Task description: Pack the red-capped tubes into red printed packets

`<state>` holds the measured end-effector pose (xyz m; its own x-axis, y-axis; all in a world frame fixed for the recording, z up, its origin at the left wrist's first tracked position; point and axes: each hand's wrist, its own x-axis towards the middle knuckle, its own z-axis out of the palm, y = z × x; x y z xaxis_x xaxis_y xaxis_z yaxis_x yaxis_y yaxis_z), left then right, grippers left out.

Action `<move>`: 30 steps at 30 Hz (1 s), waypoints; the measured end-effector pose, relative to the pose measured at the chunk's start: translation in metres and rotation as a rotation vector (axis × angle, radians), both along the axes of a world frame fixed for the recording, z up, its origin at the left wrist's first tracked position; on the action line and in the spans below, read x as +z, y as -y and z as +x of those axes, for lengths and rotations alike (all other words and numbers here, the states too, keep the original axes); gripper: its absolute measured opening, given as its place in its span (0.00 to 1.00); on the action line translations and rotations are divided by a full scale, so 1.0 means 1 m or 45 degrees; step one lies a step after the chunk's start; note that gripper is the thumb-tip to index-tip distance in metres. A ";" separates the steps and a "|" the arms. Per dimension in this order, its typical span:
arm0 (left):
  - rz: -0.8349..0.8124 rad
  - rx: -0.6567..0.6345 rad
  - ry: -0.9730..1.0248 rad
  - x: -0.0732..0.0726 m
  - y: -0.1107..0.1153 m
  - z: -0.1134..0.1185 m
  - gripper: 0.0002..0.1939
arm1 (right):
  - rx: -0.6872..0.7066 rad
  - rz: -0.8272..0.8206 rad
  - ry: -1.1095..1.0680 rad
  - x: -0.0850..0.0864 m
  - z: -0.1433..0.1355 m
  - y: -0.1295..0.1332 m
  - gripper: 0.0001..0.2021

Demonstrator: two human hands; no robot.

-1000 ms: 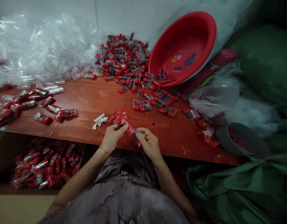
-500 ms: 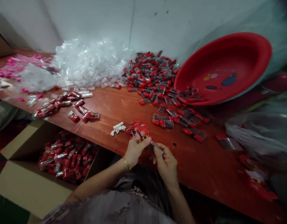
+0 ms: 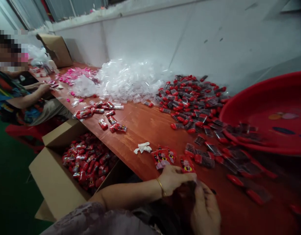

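My left hand [image 3: 173, 181], with a gold bangle at the wrist, is closed in a pinch. A red printed packet [image 3: 187, 163] with a yellow and black picture sticks out beyond its fingertips. My right hand [image 3: 205, 207] meets it fingertip to fingertip, also pinching. A small pale, see-through bit shows between the two hands, too blurred to name. Just left of the packet, several similar red printed packets [image 3: 162, 157] lie overlapping on the table. A crumpled white scrap [image 3: 142, 148] lies beside them. Small clear containers with red caps and dark contents [image 3: 203, 160] lie beyond my hands.
Along the wall are heaped red-capped containers [image 3: 189, 98], clear plastic pieces [image 3: 131, 78] and pink pieces [image 3: 77, 75]. A red basin [image 3: 263, 98] leans at right. Wrapped red items [image 3: 112, 120] lie on the table [image 3: 145, 120]. An open carton [image 3: 57, 176] stands below. A co-worker [image 3: 30, 98] sits at left.
The view has swung left, bringing the co-worker and window ledge into sight. One red printed packet now shows apart from the pile, at my left fingertips. My hands stay together.
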<state>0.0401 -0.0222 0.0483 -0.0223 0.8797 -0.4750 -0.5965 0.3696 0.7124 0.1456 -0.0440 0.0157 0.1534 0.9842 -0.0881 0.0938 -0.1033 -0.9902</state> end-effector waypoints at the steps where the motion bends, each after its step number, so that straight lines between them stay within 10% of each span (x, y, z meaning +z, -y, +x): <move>1: 0.029 0.014 0.005 0.003 0.000 -0.003 0.28 | 0.051 0.015 0.010 0.003 0.001 0.000 0.23; 10: 0.213 0.041 -0.125 0.010 0.002 -0.015 0.21 | 0.014 0.144 -0.005 0.029 -0.021 0.001 0.17; 30: 0.122 -0.100 0.166 0.001 0.014 -0.015 0.17 | 0.095 0.244 -0.013 0.005 -0.015 -0.009 0.16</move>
<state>0.0252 -0.0361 0.0492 0.1046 0.9178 -0.3830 -0.6581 0.3527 0.6652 0.1303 -0.0353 0.0207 0.0798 0.9917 0.1008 0.0837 0.0941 -0.9920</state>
